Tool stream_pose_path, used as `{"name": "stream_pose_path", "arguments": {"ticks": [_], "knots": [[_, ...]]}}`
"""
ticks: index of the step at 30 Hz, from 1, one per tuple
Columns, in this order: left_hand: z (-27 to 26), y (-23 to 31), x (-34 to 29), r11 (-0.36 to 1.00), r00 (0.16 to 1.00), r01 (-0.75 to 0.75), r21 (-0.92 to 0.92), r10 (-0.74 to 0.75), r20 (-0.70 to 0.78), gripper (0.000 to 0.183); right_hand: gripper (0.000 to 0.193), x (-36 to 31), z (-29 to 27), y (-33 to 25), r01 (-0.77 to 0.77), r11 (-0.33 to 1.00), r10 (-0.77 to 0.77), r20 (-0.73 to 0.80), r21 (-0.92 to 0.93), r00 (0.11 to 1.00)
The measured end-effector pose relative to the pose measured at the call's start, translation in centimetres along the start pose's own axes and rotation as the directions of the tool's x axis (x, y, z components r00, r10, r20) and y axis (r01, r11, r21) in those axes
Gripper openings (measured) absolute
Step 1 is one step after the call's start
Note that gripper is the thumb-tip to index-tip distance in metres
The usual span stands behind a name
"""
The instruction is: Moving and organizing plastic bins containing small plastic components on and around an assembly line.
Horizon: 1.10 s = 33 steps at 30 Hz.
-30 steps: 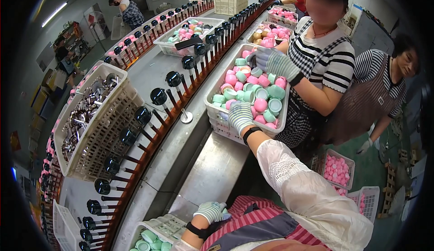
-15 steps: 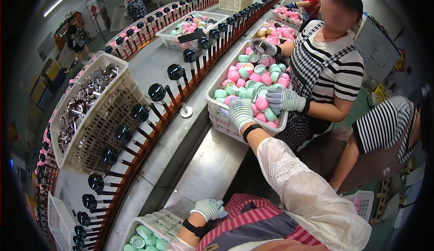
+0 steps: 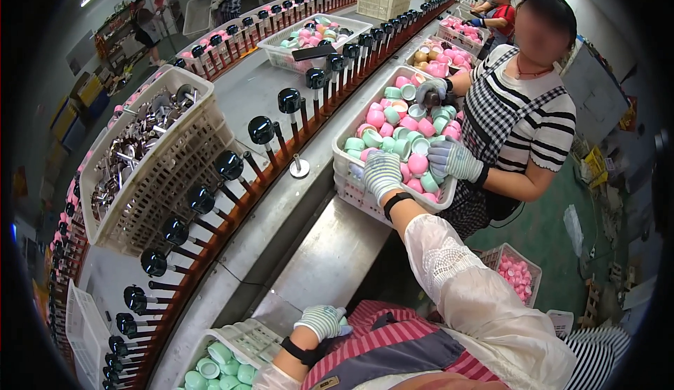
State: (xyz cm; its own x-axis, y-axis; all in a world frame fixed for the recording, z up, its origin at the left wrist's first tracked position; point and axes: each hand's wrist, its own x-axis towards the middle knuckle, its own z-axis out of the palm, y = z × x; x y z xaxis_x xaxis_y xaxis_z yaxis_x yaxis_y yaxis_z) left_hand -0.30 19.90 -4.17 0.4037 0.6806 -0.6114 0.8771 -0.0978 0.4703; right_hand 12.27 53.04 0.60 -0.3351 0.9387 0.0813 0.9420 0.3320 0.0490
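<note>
My right hand [image 3: 383, 174], in a striped glove, reaches over the near edge of a white plastic basket [image 3: 342, 153] heaped with pink and mint-green cups [image 3: 401, 145]. It rests among the cups with its back toward me, so its fingertips are hidden. Close to my body, my left hand [image 3: 324, 324] in a matching glove has its fingers curled; what they hold, if anything, cannot be made out. Below it stands a second basket [image 3: 247, 339] with mint-green cups [image 3: 220, 365]. Across the basket, a co-worker's gloved hand [image 3: 455, 160] touches the cups.
Left of me a curved conveyor carries upright pegs, many topped with glossy dark cups [image 3: 261, 130]. On its metal table stand a basket of metal parts [image 3: 151, 144], a basket of mixed cups [image 3: 281, 54] and a dark phone-like slab [image 3: 314, 53]. A crate of pink pieces [image 3: 515, 275] sits on the floor.
The view has shifted slightly. My right hand stays at the basket's near end. The co-worker's far hand now has a dark piece. The striped-shirted person at right has moved lower, uncovering the pink crate.
</note>
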Motion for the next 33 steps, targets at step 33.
{"name": "stream_pose_path", "arguments": {"ticks": [33], "knots": [[0.2, 0.1, -1.0, 1.0, 1.0, 0.006, 0.001, -0.006, -0.008, 0.062, 0.052, 0.3, -0.2, -1.5, 0.018, 0.999, -0.016, -0.053, 0.041, 0.998]]}}
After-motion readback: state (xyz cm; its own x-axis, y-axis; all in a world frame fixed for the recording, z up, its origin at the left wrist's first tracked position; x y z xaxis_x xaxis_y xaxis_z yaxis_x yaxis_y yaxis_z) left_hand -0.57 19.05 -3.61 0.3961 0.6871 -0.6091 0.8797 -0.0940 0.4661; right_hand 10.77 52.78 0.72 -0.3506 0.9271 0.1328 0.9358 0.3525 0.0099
